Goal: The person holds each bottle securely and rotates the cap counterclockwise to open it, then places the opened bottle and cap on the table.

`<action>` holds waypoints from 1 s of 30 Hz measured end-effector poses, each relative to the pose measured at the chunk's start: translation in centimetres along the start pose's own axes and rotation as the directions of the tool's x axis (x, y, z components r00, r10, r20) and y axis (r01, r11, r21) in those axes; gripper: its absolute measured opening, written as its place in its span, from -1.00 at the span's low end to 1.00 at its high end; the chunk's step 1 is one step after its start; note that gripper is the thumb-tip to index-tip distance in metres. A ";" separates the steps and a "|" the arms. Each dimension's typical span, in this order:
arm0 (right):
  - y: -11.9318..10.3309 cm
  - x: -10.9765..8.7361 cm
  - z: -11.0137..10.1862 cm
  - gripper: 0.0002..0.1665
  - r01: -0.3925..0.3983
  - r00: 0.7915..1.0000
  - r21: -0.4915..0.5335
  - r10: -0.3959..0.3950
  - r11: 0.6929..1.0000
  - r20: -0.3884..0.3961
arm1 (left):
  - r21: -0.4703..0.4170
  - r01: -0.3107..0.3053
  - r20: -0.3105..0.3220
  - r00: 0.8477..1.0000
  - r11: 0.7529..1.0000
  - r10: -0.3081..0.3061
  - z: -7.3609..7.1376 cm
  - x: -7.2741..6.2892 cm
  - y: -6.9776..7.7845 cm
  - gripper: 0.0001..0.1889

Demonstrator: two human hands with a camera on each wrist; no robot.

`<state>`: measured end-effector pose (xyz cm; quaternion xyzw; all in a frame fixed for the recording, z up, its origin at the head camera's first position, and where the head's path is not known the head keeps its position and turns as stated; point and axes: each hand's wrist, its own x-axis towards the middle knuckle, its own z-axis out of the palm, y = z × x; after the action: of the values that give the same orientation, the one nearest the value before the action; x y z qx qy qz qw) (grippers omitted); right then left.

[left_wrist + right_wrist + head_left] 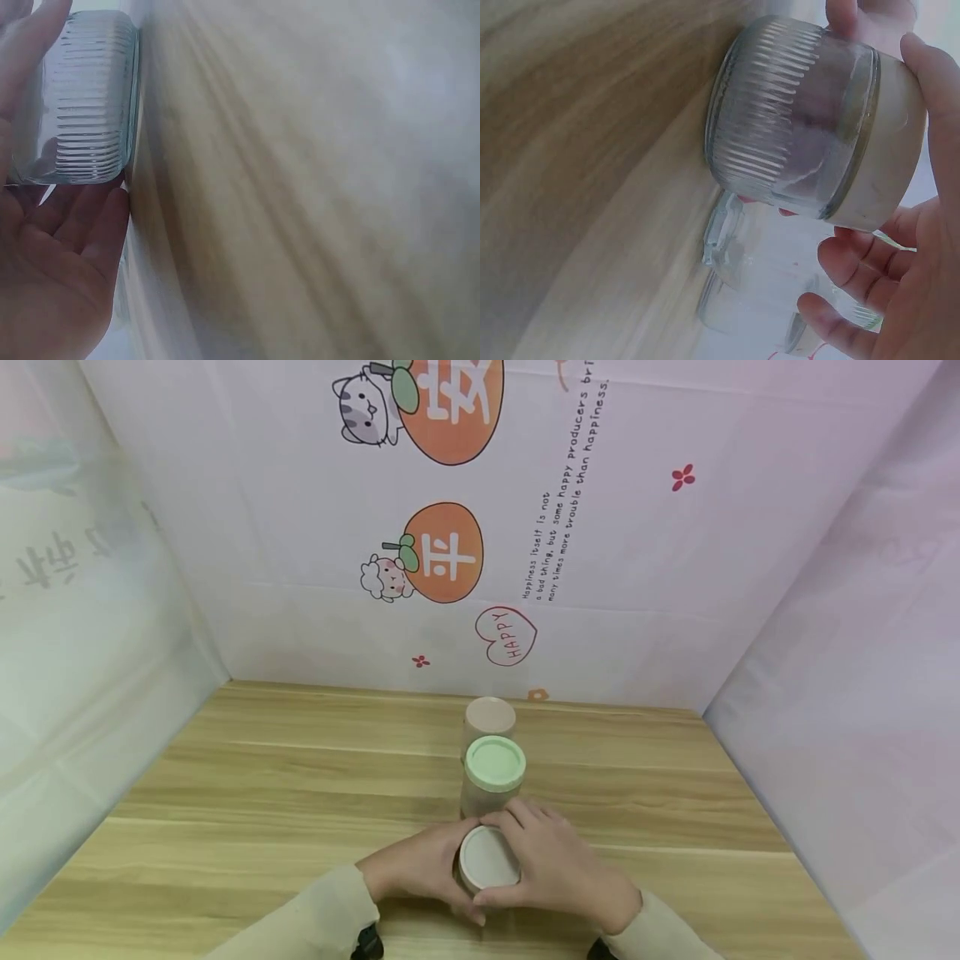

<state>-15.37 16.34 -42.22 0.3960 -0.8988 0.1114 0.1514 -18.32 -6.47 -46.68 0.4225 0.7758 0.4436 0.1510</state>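
Observation:
A clear glass jar (772,112) with a ribbed lower wall and an off-white lid (489,858) stands at the near middle of the wooden table. My left hand (423,862) holds the jar's body from the left, its thumb on the near side and fingers on the far side. From the right, my right hand (561,867) grips the lid's rim between thumb and fingers. The lid sits on the jar's mouth in the right wrist view. The left wrist view has the ribbed glass (90,97) between the left thumb and fingers.
Directly behind stands a glass jar with a green lid (496,763), close to the right fingertips. Farther back is another jar with a beige lid (491,716). Printed white cloth (615,643) hangs along the back and both sides of the wooden table (315,760).

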 end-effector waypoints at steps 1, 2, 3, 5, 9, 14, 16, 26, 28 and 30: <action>0.0 0.0 0.0 0.04 -0.005 1.000 0.016 0.005 1.000 -0.002 | -0.004 -0.001 -0.001 1.000 1.000 0.001 0.0 0.0 0.0 -0.05; 0.0 -0.1 0.1 0.03 -0.008 1.000 0.030 0.008 1.000 -0.003 | -0.010 0.001 0.000 1.000 1.000 -0.001 0.0 0.0 0.0 -0.05; 0.0 -0.1 0.1 0.01 -0.008 1.000 0.047 0.008 0.999 -0.005 | -0.013 0.001 0.000 1.000 1.000 -0.001 0.0 0.0 0.0 -0.06; 0.1 -0.2 0.2 -0.02 -0.001 1.000 0.082 0.001 0.997 -0.008 | -0.019 -0.001 0.004 1.000 1.000 0.001 0.0 0.0 0.0 -0.07; 0.4 -0.2 0.2 -0.07 0.039 0.999 0.144 -0.039 0.989 -0.006 | -0.042 -0.012 0.022 1.000 0.999 0.013 -0.1 0.0 0.1 -0.08; 1.0 -0.1 -0.1 -0.07 0.106 0.993 0.189 -0.114 0.976 0.034 | -0.064 -0.012 0.054 0.998 0.998 0.016 -0.4 0.0 -0.1 -0.06; 1.2 0.0 -0.3 -0.07 0.136 0.987 0.196 -0.149 0.971 0.053 | -0.063 -0.019 0.066 0.998 0.998 0.023 -0.5 0.0 -0.2 -0.05; 1.4 -0.2 -1.0 0.06 0.216 0.964 0.179 -0.238 0.960 0.115 | -0.126 -0.030 0.105 0.993 0.992 0.044 -0.8 0.2 0.2 -0.04; 1.5 -0.2 -1.1 0.06 0.204 0.963 0.183 -0.231 0.962 0.141 | -0.123 -0.020 0.107 0.994 0.992 0.033 -0.8 0.1 0.3 -0.04; 1.5 -0.3 -1.1 0.04 0.188 0.962 0.195 -0.221 0.963 0.163 | -0.117 -0.006 0.106 0.994 0.993 0.018 -0.9 0.1 0.3 -0.03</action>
<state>-16.10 17.89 -41.40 0.5074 -0.8495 0.1379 0.0430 -18.75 -6.81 -45.89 0.4408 0.7369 0.4657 0.2140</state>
